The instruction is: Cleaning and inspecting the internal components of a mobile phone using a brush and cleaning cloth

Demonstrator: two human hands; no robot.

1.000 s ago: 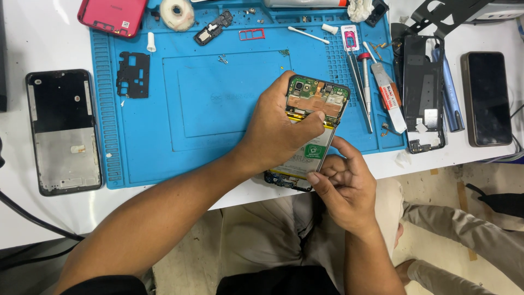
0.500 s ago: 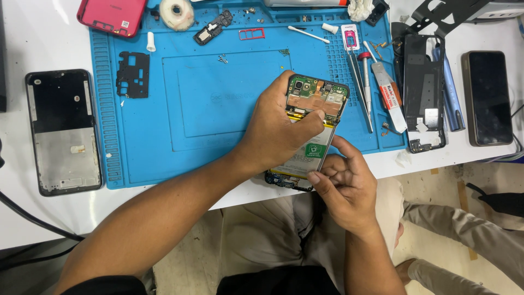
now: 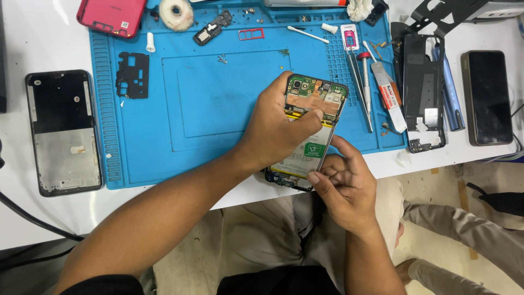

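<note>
Opened phone [image 3: 312,127] sits at the near edge of the blue mat [image 3: 218,109], tilted, between my hands. Back cover off: green circuit board, copper shield, white-labelled battery exposed. My right hand [image 3: 344,188] pinches its lower right edge, fingers curled. My left hand [image 3: 278,128] clasps its left side, thumb across the middle.

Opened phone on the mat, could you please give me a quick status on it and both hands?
Left hand gripping opened phone over blue mat. Right hand pinching its lower right edge. Tweezers lie alongside, apart.
</note>
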